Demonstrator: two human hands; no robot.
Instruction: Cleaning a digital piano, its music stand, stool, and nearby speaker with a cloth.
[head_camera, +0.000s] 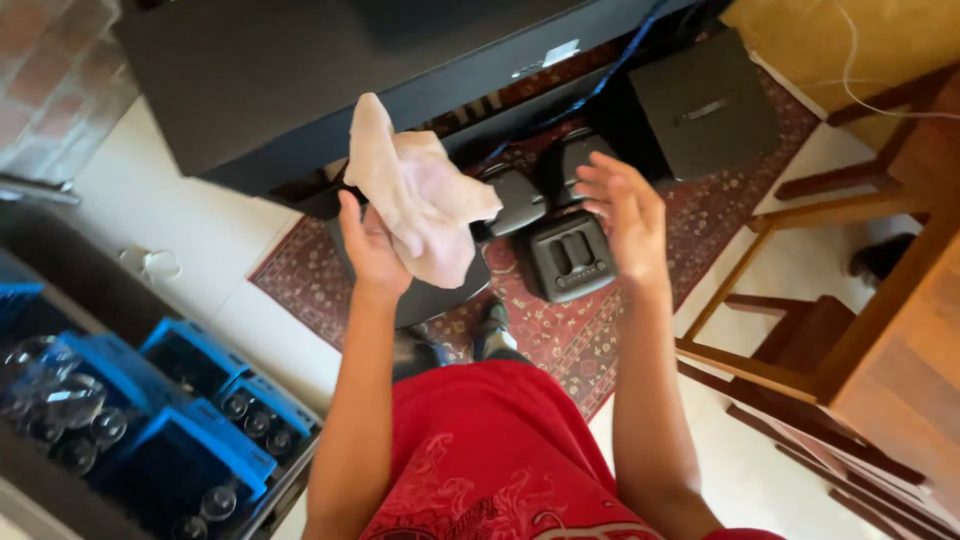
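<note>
Lower left of frame: blue crates with clear glassware inside, sitting on a dark shelf-like ledge. Above that, brick wall at the upper-left corner, pale tile floor below it.

Left hand, centre-left: fingers closed around a pale pink cloth, gripping it low down. Cloth is held up in the air in front of the person, long axis roughly vertical, slightly tilted; upper end points to the top of frame, bulk of the fabric bunches and droops right of the hand. Behind it, a large black panel spans the upper frame.

Centre: red patterned rug on the floor, black foot pedals on it, a black box at upper right of the rug. Person wears a red garment, bottom centre.

Right hand, centre-right: fingers open and spread, palm turned toward the cloth, holding nothing, near the cloth but apart from it.

Right edge: wooden chair and a wooden surface, nothing visible on it.
</note>
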